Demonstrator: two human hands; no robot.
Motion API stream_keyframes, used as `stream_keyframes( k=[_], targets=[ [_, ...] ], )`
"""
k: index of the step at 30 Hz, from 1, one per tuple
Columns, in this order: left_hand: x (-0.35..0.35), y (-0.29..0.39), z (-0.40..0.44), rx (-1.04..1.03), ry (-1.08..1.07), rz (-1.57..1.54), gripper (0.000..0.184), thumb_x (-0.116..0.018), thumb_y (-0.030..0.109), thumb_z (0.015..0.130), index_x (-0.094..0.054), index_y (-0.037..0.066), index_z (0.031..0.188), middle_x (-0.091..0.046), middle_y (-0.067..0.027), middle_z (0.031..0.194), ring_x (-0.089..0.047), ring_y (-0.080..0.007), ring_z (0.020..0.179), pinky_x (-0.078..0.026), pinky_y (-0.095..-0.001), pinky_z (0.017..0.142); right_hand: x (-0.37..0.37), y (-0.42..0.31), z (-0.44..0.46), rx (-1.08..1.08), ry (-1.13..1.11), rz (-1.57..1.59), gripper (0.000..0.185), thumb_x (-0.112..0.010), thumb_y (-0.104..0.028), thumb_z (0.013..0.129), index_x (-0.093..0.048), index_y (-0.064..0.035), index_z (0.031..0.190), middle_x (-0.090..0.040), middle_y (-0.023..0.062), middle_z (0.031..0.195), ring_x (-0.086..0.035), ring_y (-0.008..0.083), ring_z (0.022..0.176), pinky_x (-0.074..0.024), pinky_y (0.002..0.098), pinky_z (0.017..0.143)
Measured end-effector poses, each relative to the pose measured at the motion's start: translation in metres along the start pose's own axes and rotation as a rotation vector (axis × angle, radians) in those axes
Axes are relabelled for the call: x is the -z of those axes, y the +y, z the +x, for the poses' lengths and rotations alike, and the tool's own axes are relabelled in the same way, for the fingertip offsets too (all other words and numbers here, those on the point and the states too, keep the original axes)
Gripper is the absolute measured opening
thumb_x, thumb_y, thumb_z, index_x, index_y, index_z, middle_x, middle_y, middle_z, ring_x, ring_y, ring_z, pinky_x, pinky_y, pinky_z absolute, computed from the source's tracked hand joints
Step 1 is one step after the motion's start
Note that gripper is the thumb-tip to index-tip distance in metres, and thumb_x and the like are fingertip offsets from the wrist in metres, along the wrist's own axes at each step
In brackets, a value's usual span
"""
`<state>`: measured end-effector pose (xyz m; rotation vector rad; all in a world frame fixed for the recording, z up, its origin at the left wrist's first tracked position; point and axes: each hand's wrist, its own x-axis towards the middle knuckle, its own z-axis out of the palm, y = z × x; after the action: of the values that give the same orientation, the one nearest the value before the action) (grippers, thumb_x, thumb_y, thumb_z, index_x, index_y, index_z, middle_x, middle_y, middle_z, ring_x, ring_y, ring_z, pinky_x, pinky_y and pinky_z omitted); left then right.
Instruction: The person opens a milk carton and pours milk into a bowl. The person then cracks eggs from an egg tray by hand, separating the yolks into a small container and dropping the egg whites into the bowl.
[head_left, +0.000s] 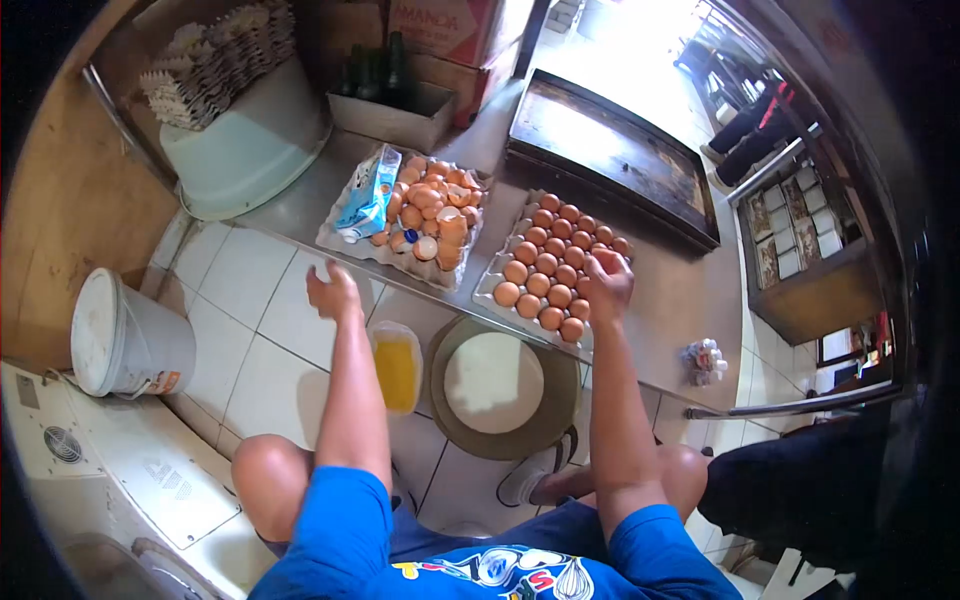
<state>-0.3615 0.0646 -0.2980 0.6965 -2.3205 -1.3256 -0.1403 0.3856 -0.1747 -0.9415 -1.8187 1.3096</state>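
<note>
My right hand (608, 283) is at the right side of a carton tray (490, 283) of whole brown eggs (546, 263). Its fingers are curled round an egg there, mostly hidden by the hand. My left hand (334, 291) hovers over the floor in front of the counter edge, fingers apart and holding nothing. Just beyond it, a second tray (437, 274) bears cracked eggshells (425, 196) and a blue and white carton (370, 200). Below, between my arms, stand a wide bucket (436, 385) holding white contents (493, 382) and a clear tub of yellow liquid (396, 370).
A dark baking tray (615, 150) lies at the back of the counter (665, 300). Small bottles (704, 362) stand at its right end. At left are a lidded white bucket (130, 335) and an upturned basin (245, 140) bearing stacked egg trays (215, 65). A person's legs (750, 135) show far right.
</note>
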Motion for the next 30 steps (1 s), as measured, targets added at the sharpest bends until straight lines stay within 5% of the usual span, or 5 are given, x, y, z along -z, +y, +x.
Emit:
stream_keyframes(
  k=[4, 8, 14, 24, 30],
  targets=[
    [0.022, -0.033, -0.104, -0.473, 0.002, -0.035, 0.035, -0.06, 0.026, 0.087, -0.058, 0.006, 0.115, -0.062, -0.0151, 0.116, -0.059, -0.0338, 0.102, -0.047, -0.0426, 0.088, 0.037, 0.031, -0.027, 0.01, 0.169, -0.402, 0.018, -0.066, -0.016, 0.075, -0.069, -0.0054, 0.09, -0.068, 0.0068, 0.082, -0.057, 0.0155, 0.067, -0.0476, 0.0293, 0.06],
    [0.074, -0.025, -0.229, -0.414, -0.632, -0.234, 0.01, -0.056, 0.013, 0.085, -0.066, 0.01, 0.086, -0.065, -0.0049, 0.073, -0.057, -0.0227, 0.059, -0.047, -0.0345, 0.055, 0.035, 0.037, -0.072, 0.102, 0.127, -0.542, 0.014, -0.062, -0.011, 0.074, -0.069, -0.0094, 0.087, -0.067, 0.0089, 0.082, -0.06, 0.0245, 0.067, -0.0492, 0.0371, 0.061],
    [0.122, -0.064, -0.295, -0.46, -1.314, 0.456, 0.023, -0.065, 0.032, 0.077, -0.07, 0.009, 0.081, -0.069, -0.0114, 0.072, -0.066, -0.0315, 0.068, -0.051, -0.0422, 0.061, 0.031, 0.052, -0.091, 0.177, -0.006, -0.924, 0.028, -0.062, -0.011, 0.072, -0.066, -0.0152, 0.099, -0.063, 0.0107, 0.103, -0.061, 0.0321, 0.084, -0.0494, 0.0424, 0.072],
    [0.13, -0.122, -0.333, -0.96, -1.254, 0.644, 0.021, -0.058, 0.019, 0.079, -0.072, 0.005, 0.084, -0.069, -0.0202, 0.083, -0.067, -0.0355, 0.078, -0.053, -0.0462, 0.066, 0.044, 0.072, -0.084, 0.3, 0.024, -0.536, 0.036, -0.069, -0.013, 0.069, -0.056, -0.0133, 0.103, -0.058, 0.0087, 0.1, -0.058, 0.0282, 0.078, -0.0514, 0.0396, 0.068],
    [0.102, -0.1, -0.322, -0.592, -1.47, 0.633, 0.027, -0.059, 0.026, 0.079, -0.074, 0.007, 0.089, -0.071, -0.0168, 0.083, -0.067, -0.0347, 0.077, -0.053, -0.0435, 0.068, 0.035, 0.1, -0.113, -0.229, 0.325, 0.331, 0.031, -0.071, -0.014, 0.075, -0.052, -0.0093, 0.098, -0.058, 0.007, 0.087, -0.056, 0.0161, 0.064, -0.0478, 0.0269, 0.049]
  ],
)
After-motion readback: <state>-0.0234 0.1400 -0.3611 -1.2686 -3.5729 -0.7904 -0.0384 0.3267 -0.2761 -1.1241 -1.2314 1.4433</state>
